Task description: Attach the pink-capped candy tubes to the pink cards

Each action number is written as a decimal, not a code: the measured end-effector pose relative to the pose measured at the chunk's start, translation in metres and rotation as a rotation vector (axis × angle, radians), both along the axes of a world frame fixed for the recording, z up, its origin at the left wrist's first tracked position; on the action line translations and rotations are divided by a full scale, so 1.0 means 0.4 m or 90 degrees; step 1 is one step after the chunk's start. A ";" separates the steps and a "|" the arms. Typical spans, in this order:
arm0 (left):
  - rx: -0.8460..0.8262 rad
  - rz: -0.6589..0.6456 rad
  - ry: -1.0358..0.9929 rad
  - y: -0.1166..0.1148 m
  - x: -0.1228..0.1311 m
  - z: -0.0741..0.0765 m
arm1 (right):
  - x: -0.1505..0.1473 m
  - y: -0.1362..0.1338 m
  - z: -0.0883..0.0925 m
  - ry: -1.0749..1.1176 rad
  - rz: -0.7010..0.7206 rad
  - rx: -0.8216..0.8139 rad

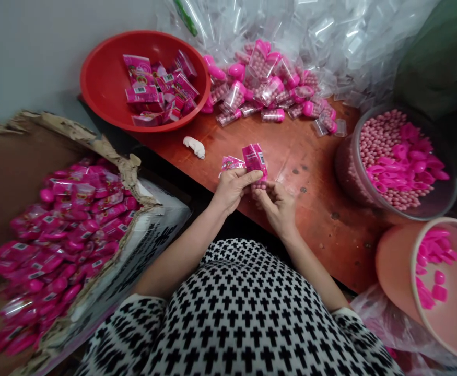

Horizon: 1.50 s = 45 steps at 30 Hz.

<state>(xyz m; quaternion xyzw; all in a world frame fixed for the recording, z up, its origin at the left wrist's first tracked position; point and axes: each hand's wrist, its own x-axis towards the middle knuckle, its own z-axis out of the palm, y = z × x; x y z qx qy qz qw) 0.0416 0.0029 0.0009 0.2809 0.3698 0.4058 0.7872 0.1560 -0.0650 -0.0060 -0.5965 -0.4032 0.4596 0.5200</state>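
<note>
Head view. Left hand (232, 189) pinches a glossy pink printed sachet (255, 159), held above the scuffed reddish wooden tabletop (318, 209) near its front edge. Right hand (278, 206) is curled shut just below the sachet; its contents can't be made out.

Risk: slick film may slip from so light a pinch.

Round red plastic bowl (106, 78) holds crinkly sachets; torn cardboard box (126, 167) holds filled packs; clear round tub (349, 162) holds small smooth pink beads.

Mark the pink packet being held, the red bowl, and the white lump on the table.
pink packet (255, 158), head view, front face.
red bowl (103, 83), head view, bare inner wall.
white lump (195, 147), head view, middle.
</note>
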 end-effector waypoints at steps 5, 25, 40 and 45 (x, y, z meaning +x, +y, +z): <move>-0.018 -0.022 -0.010 -0.008 0.003 -0.002 | 0.005 0.013 0.001 0.174 0.043 -0.067; -0.061 0.040 0.001 -0.023 0.001 -0.007 | -0.006 -0.002 -0.001 0.328 0.002 -0.043; 0.107 0.520 0.015 -0.080 -0.220 0.089 | 0.012 0.052 0.035 0.194 0.044 -0.037; 0.262 0.409 0.361 -0.050 -0.228 -0.006 | 0.036 0.056 0.015 0.111 0.023 -0.059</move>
